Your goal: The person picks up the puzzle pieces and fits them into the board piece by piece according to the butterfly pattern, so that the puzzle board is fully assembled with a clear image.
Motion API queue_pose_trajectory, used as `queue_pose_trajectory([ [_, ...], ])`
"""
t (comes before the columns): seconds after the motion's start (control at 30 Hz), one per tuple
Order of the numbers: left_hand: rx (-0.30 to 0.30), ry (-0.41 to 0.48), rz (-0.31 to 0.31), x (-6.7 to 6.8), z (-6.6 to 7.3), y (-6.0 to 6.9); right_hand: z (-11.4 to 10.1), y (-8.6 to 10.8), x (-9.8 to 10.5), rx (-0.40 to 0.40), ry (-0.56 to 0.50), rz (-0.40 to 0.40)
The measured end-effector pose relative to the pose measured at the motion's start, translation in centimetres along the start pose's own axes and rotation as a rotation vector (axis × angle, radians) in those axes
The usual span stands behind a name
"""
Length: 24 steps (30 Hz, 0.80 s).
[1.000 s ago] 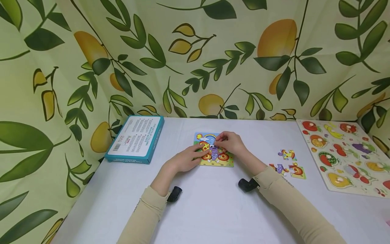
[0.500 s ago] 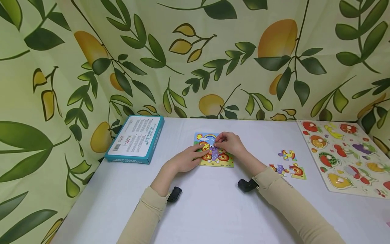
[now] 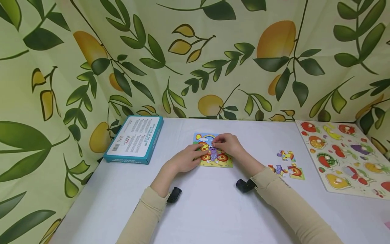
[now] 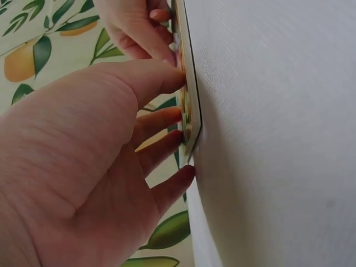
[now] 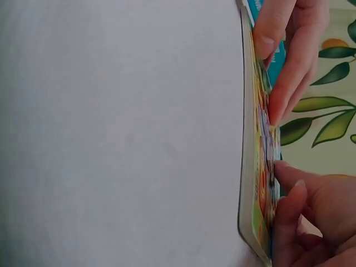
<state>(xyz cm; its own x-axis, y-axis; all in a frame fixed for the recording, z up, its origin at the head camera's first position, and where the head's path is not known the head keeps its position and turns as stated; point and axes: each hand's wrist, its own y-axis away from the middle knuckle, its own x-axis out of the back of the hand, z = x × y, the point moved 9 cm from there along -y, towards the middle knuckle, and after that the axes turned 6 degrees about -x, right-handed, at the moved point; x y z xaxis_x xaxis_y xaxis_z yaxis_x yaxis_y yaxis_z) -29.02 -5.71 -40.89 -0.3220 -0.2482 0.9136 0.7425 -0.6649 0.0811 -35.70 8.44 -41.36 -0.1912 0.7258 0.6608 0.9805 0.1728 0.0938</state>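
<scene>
A butterfly jigsaw puzzle [image 3: 214,162] lies in its square board on the white table, partly covered by both hands. My left hand [image 3: 186,158] rests on its left side, with thumb and fingertips touching the surface and edge in the left wrist view. From the right, my right hand [image 3: 230,145] touches the picture's upper middle. In the right wrist view, a straight digit of my right hand [image 5: 314,208] presses the puzzle surface, while other fingers bend beside it. No piece shows between those fingers. Several loose jigsaw pieces [image 3: 286,155] lie right of the board.
A teal and white box [image 3: 133,139] lies at the back left. At the right is a fruit puzzle board [image 3: 332,176]. Leaf-patterned cloth [image 3: 182,84] hangs behind and at the left of the table.
My right hand's fingers have come lower and slightly left onto the upper middle of the puzzle. The left hand stays in place. The loose pieces have not moved.
</scene>
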Motion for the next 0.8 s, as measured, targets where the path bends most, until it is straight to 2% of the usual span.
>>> queue_pose_trajectory([
  [0.23, -0.083, -0.011, 0.018, 0.2, 0.8, -0.5, -0.1, 0.0, -0.4, 0.033, 0.056, -0.093],
  [0.4, -0.069, 0.013, 0.029, 0.1, 0.8, -1.2, 0.0, 0.1, -0.8, 0.034, 0.061, -0.168],
  [0.53, -0.063, 0.022, 0.04, 0.2, 0.9, -1.5, -0.2, 0.3, -0.7, 0.048, 0.075, -0.182],
  [0.8, -0.104, -0.095, 0.011, 0.3, 1.7, -1.5, -0.8, 0.7, -0.8, 0.104, 0.124, -0.202],
])
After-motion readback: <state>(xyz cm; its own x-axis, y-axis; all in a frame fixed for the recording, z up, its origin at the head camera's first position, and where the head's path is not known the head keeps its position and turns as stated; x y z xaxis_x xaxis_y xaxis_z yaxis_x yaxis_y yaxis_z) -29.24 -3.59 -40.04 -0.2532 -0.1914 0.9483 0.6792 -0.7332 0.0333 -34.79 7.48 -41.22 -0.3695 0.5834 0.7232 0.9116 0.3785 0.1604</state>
